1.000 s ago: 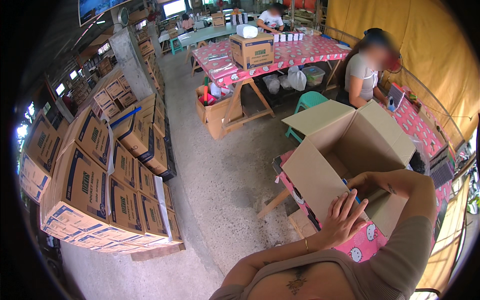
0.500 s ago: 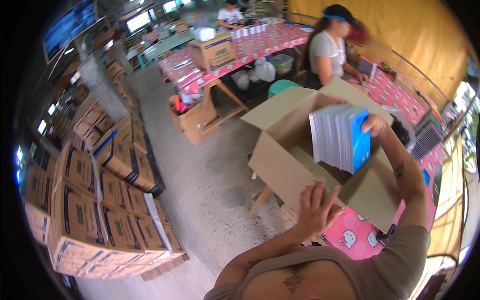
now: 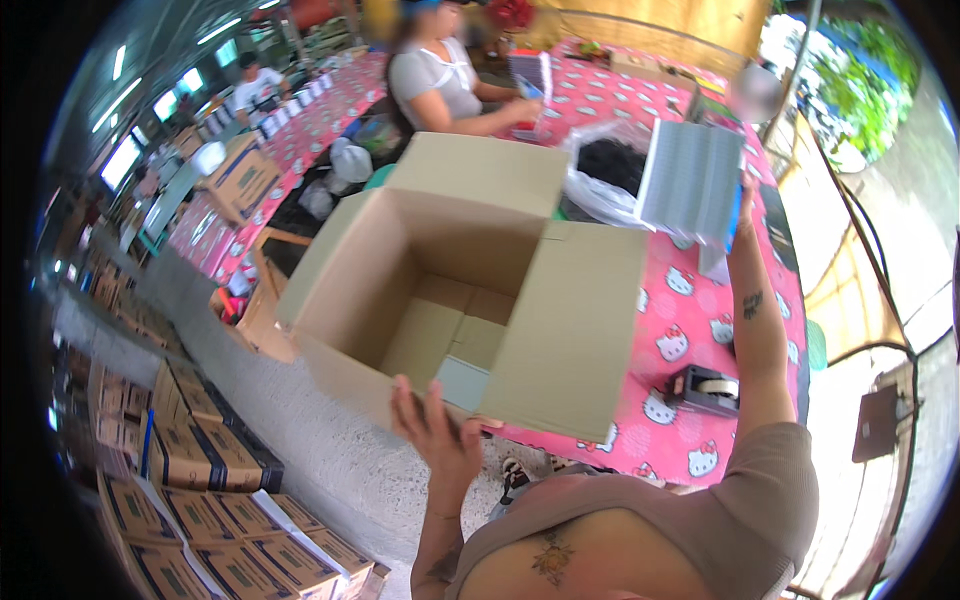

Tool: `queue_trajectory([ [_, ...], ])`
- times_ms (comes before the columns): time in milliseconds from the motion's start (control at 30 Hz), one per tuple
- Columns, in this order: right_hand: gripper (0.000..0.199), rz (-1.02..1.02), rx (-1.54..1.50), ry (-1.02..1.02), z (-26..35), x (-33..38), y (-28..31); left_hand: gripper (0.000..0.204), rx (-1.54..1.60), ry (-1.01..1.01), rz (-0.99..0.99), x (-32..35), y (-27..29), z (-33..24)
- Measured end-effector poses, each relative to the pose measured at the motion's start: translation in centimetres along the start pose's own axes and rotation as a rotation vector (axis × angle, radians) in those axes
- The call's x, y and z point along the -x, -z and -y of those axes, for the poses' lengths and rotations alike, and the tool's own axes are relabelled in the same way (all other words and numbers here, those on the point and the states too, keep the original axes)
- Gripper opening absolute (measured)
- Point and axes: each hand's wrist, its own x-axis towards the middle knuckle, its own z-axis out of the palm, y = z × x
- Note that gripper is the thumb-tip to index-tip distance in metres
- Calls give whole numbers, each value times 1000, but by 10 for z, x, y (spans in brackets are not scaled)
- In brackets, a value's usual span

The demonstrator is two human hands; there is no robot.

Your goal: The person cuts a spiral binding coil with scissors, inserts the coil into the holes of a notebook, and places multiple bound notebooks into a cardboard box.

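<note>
Steadying the open cardboard box (image 3: pixel 470 300) at its near rim, the left hand (image 3: pixel 435 425) is pressing flat while the right hand (image 3: pixel 742 205) is gripping a stack of booklets (image 3: pixel 690 185), now swung out to two o'clock over the pink worktop (image 3: pixel 690 320), leaving the box empty.

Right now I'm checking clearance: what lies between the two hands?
In the head view, the open cardboard box's near flap and pink patterned tablecloth separate the left hand from the right hand holding a booklet stack.

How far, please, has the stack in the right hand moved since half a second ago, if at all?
Yes. The stack in the right hand was over the open box; now it is past the box's right flap, above the pink table.
</note>
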Motion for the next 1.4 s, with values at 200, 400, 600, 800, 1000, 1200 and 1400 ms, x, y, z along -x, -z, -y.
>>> queue_trajectory([
  [200, 59, -55, -366, 124, -53, 58, 64, 66, -94, 47, -53, -4, 2, -16],
  [400, 61, 468, -1018, -4, -81, 76, 78, 64, -89, 79, -31, -10, 2, -30],
  [600, 61, 380, -1124, -95, -99, 67, 65, 43, 259, 37, 61, -109, 63, -98],
  [800, 83, 95, -714, 145, -98, 81, -8, 45, 662, 82, 770, -231, -29, -198],
  [1000, 95, -51, -380, 115, -63, 111, -52, 26, 486, -221, 670, -248, -107, -207],
  [1200, 96, -183, -539, -1, -89, 129, -40, 26, 566, -83, 694, -240, -132, -209],
  [1400, 101, -246, -575, 48, -85, 139, -41, 26, 920, 146, 1029, -250, -142, -203],
])
